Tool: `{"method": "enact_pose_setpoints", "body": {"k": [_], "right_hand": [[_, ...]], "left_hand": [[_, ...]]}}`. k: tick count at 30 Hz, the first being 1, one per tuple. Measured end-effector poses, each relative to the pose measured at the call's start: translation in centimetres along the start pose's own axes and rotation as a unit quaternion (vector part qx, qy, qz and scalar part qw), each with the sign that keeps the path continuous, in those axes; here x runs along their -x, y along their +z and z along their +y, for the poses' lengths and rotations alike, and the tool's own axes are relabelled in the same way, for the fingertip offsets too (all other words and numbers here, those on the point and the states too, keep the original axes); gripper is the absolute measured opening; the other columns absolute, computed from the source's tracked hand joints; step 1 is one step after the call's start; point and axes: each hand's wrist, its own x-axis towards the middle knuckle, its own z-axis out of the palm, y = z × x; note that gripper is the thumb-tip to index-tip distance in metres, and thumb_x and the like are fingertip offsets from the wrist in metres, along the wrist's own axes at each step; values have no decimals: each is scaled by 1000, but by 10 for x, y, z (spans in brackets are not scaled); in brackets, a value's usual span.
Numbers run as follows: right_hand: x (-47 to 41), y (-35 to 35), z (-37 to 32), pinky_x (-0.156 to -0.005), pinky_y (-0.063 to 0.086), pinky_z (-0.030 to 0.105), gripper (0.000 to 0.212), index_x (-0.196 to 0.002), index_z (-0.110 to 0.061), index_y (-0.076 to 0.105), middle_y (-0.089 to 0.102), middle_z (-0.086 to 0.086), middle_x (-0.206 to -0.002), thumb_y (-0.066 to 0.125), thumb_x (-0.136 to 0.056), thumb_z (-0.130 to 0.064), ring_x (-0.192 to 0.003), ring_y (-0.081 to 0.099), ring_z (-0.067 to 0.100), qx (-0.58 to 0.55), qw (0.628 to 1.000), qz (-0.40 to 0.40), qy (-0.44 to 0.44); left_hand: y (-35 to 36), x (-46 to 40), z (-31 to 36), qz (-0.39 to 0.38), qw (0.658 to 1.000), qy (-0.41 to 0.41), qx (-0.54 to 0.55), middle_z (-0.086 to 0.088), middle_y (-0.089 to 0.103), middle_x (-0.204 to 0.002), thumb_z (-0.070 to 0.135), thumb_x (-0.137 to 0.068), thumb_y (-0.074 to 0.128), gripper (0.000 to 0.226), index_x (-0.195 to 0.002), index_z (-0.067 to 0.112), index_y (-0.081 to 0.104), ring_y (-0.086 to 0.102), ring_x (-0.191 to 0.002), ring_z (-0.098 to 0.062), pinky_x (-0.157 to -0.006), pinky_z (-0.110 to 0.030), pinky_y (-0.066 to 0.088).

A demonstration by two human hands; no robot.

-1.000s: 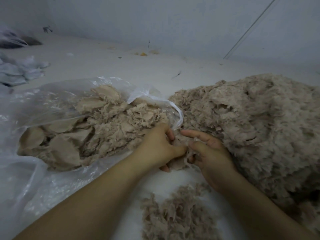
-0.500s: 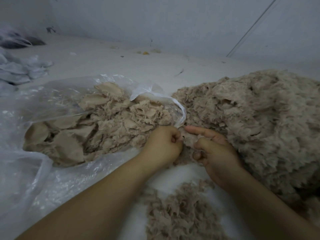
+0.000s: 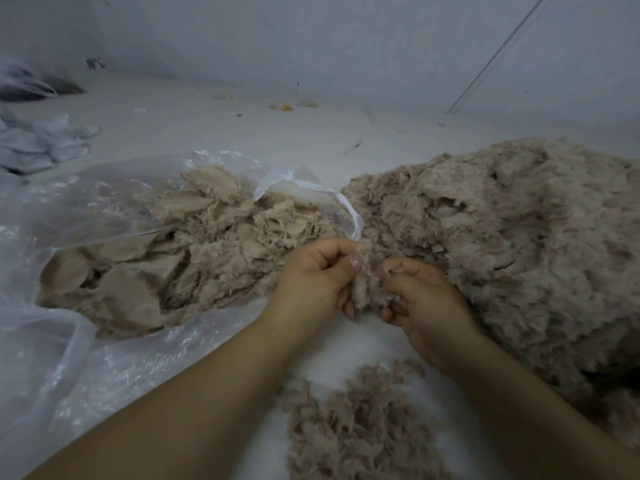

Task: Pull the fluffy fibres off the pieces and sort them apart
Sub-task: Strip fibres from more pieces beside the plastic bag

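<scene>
While both your hands sit at frame centre, you're mid-pull on one piece (image 3: 365, 289), so this reads as the stripping step, not the sorting step. Only one view, head cam, looking down.

Grip state: left hand (image 3: 311, 278) has fingers curled, thumb pressed onto the left edge of the piece, pinching it. Right hand (image 3: 420, 299) also curled, fingertips pinching the fluffy side from the right. Neither hand is spread. The piece hangs between the two hands, touching both, slightly above the pale surface (image 3: 214, 126). Can't tell how much fibre is already loose from it; too blurred.

Where the rest lies: clear plastic bag (image 3: 86, 358) fills left and lower left of frame, mouth facing centre, holding flat beige pieces mixed with fluff (image 3: 194, 258). Big fluffy heap (image 3: 502, 244) takes the right half of frame, right beside your right hand. Small loose-fibre pile (image 3: 353, 427) at bottom centre, between your forearms, directly below the grip and apart from it.

Judgement on next move: pull the hands apart to tear the fluff free, keep the left pinch firm so the backing doesn't slip. Then fibre likely drops to one pile, stripped piece to another; which pile is which I can't confirm.

Upper left of frame: crumpled pale cloth or plastic (image 3: 38, 143), unrelated.
</scene>
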Motion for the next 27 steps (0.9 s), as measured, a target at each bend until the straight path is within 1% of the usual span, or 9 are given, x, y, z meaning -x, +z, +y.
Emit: {"method": "enact_pose_setpoints", "body": {"k": [4, 8, 12, 14, 17, 20, 22, 25, 27], "right_hand": [[-2, -2, 1, -44, 36, 21, 26, -80, -12, 59, 44, -6, -40, 43, -94, 4, -34, 38, 2, -30, 999, 27, 15], [0, -4, 2, -40, 34, 21, 31, -97, -16, 69, 40, -5, -49, 42, -96, -2, -39, 31, 6, -45, 999, 6, -17], [0, -5, 4, -39, 34, 20, 30, -75, -20, 66, 41, -1, -56, 50, -96, -7, -39, 31, 5, -73, 997, -5, -38], [-1, -5, 6, -41, 34, 20, 33, -66, -20, 67, 41, 0, -55, 55, -94, -9, -37, 31, 4, -58, 997, -15, -42], [-1, -6, 8, -45, 32, 23, 29, -67, -16, 74, 35, -2, -46, 60, -93, -19, -39, 29, 6, -12, 998, -45, -50], [0, -6, 8, -45, 31, 23, 34, -64, -15, 64, 29, -2, -46, 63, -84, -43, -43, 28, 9, -37, 995, -74, -61], [0, -7, 9, -48, 34, 25, 43, -64, -13, 60, 35, 1, -47, 66, -78, -53, -45, 37, 12, -67, 992, -87, -67], [-1, -7, 9, -64, 39, 31, 34, -74, -4, 64, 47, 18, -69, 70, -81, -37, -65, 45, 25, -82, 990, -97, -61], [1, -7, 8, -59, 35, 27, 20, -77, -2, 65, 43, 16, -69, 68, -80, -22, -61, 40, 21, -53, 993, -93, -57]], "left_hand": [[-5, -1, 6, 35, 999, 3, 30, -2, 47, -49, 1, -99, 45, 48, -60, 22, 64, 36, -38, -14, -40, -25, 40], [-2, 1, 5, 130, 988, 53, -66, -1, 42, -45, 6, -100, 48, 24, -77, 9, 51, 36, -36, -14, -38, -26, 39], [2, 4, 5, 158, 957, 161, -180, -4, 52, -62, 11, -98, 52, 19, -79, 14, 48, 48, -52, -20, -49, -41, 47], [2, 5, 7, 159, 930, 223, -245, -4, 49, -72, 12, -93, 53, 17, -78, 16, 46, 47, -63, -21, -57, -37, 44], [3, 4, 6, 142, 880, 292, -346, 0, 46, -79, 4, -85, 59, 16, -77, 12, 48, 44, -74, -19, -66, -26, 38], [10, 6, 1, 65, 869, 307, -383, -4, 50, -80, 3, -84, 64, 14, -76, 6, 53, 46, -75, -20, -66, -36, 43], [13, 8, -1, 22, 847, 337, -410, -6, 54, -81, 7, -82, 71, 14, -76, 3, 58, 50, -77, -22, -69, -38, 44], [13, 11, -1, -12, 836, 387, -389, -9, 59, -79, 13, -82, 71, 18, -71, 1, 64, 54, -76, -26, -69, -39, 45], [11, 12, 1, 6, 861, 374, -345, -9, 60, -69, 13, -84, 65, 24, -65, 0, 63, 56, -68, -25, -65, -41, 46]]}}
